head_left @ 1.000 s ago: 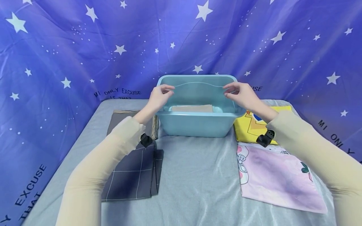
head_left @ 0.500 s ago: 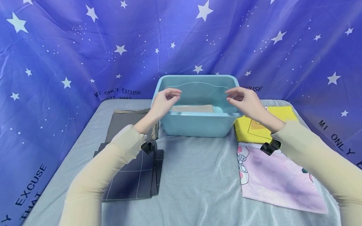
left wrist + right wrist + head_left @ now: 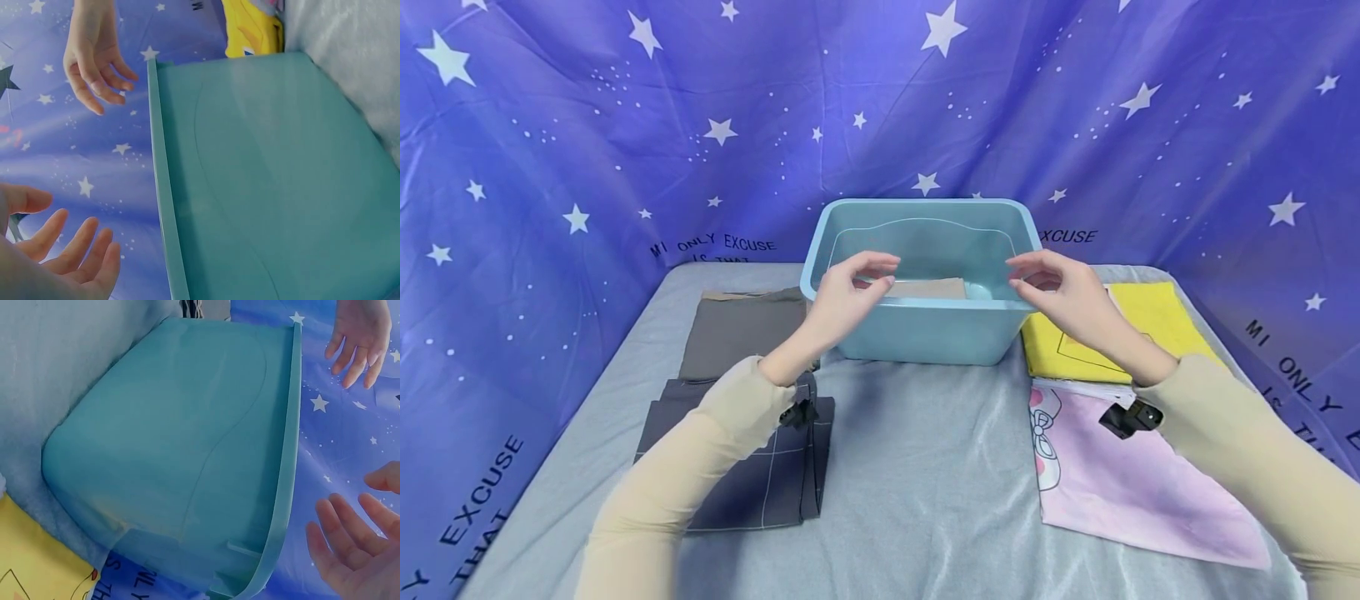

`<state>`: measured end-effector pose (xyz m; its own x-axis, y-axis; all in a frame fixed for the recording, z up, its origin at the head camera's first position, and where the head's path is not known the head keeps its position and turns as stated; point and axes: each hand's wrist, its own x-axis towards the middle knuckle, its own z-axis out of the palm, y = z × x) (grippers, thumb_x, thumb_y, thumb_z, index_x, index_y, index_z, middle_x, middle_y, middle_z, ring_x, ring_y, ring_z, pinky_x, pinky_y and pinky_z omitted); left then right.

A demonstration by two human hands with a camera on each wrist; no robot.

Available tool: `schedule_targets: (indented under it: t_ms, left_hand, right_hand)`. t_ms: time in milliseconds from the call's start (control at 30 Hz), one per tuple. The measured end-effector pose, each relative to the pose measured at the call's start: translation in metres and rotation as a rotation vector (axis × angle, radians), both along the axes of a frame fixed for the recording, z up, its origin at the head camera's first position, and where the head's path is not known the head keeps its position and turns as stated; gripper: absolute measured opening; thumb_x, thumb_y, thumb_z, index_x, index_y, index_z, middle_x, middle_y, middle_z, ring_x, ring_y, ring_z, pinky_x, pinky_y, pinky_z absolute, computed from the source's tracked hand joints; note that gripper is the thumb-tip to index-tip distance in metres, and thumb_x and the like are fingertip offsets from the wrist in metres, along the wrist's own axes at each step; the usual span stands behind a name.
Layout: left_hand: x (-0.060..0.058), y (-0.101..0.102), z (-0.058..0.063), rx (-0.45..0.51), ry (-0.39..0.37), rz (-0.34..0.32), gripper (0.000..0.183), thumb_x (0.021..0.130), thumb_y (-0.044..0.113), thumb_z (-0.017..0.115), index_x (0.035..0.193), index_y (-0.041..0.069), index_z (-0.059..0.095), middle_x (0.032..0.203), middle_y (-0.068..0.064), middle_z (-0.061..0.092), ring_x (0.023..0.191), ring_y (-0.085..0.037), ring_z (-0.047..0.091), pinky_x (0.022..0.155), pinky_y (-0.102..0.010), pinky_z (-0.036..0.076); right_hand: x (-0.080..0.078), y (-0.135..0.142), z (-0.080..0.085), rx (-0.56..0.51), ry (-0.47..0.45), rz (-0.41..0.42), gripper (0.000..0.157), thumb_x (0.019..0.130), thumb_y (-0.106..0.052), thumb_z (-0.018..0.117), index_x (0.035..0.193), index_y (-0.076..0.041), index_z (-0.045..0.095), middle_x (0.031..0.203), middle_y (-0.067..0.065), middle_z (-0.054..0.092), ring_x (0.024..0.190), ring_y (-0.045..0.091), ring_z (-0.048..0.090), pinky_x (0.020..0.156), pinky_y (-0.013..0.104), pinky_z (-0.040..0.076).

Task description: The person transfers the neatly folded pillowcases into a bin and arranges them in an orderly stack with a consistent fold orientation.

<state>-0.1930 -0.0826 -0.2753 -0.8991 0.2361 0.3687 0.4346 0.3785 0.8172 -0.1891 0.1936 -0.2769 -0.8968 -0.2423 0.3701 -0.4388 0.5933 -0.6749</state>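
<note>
A light blue plastic tub (image 3: 925,333) stands at the back of the bed-like surface, with a folded beige cloth (image 3: 928,288) on its floor. Over the tub's near left side hovers my left hand (image 3: 850,296), fingers relaxed and holding nothing. My right hand (image 3: 1063,287) is above the near right corner, its fingers loosely bent around empty air. Both wrist views show the outside wall of the tub (image 3: 269,175) with the hands above its rim, apart from it.
On the left lie a folded grey cloth (image 3: 737,333) and a dark checked cloth (image 3: 752,475). A yellow printed cloth (image 3: 1150,308) and a pink one (image 3: 1120,475) lie on the right. A purple star-patterned curtain (image 3: 880,83) hangs behind.
Both hands have drawn back toward me and lower from above the tub; the left one has also shifted right. Tub and cloths have stayed in place.
</note>
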Motion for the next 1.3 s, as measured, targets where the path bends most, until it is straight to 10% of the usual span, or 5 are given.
schedule_targets:
  t_ms: [600, 1300]
  left_hand:
    - [0.025, 0.022, -0.03, -0.021, 0.165, -0.055, 0.027, 0.083, 0.007, 0.057, 0.11, 0.004, 0.06, 0.107, -0.007, 0.061, 0.094, -0.016, 0.055, 0.08, -0.029, 0.044]
    - [0.043, 0.064, -0.061, 0.057, 0.007, -0.121, 0.027, 0.084, 0.008, 0.055, 0.111, 0.005, 0.059, 0.108, -0.007, 0.059, 0.095, -0.02, 0.055, 0.081, -0.029, 0.044]
  right_hand:
    - [0.036, 0.013, -0.018, -0.048, 0.085, -0.015, 0.027, 0.082, -0.006, 0.061, 0.109, -0.005, 0.06, 0.093, 0.011, 0.064, 0.078, -0.005, 0.055, 0.068, 0.01, 0.042]
    - [0.06, 0.054, -0.043, -0.083, -0.001, -0.061, 0.027, 0.082, -0.003, 0.06, 0.109, 0.001, 0.058, 0.091, -0.013, 0.062, 0.082, -0.006, 0.056, 0.071, 0.007, 0.042]
